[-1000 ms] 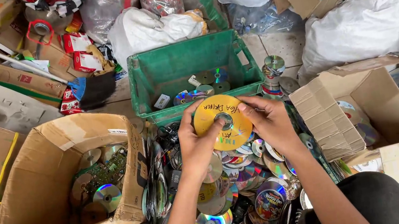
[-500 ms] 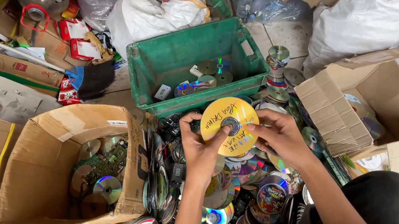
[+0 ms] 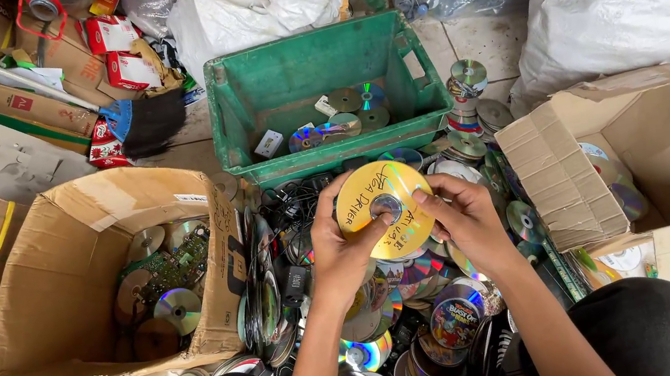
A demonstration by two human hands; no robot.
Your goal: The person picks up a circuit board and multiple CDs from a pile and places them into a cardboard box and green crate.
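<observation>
Fingers (image 3: pixel 433 195) of both hands pinch the yellow disc (image 3: pixel 385 209), flat face upward, round.

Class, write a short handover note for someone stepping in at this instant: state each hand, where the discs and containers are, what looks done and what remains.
Left hand and right hand together hold one yellow disc flat, label side up, above the loose disc pile.
Cardboard box on the left holds several discs and a circuit board.
Green crate ahead holds a few discs.
Open box on the right holds a few discs.
Done: some discs lie in all three containers.
Left: the held disc and the large pile.
</observation>
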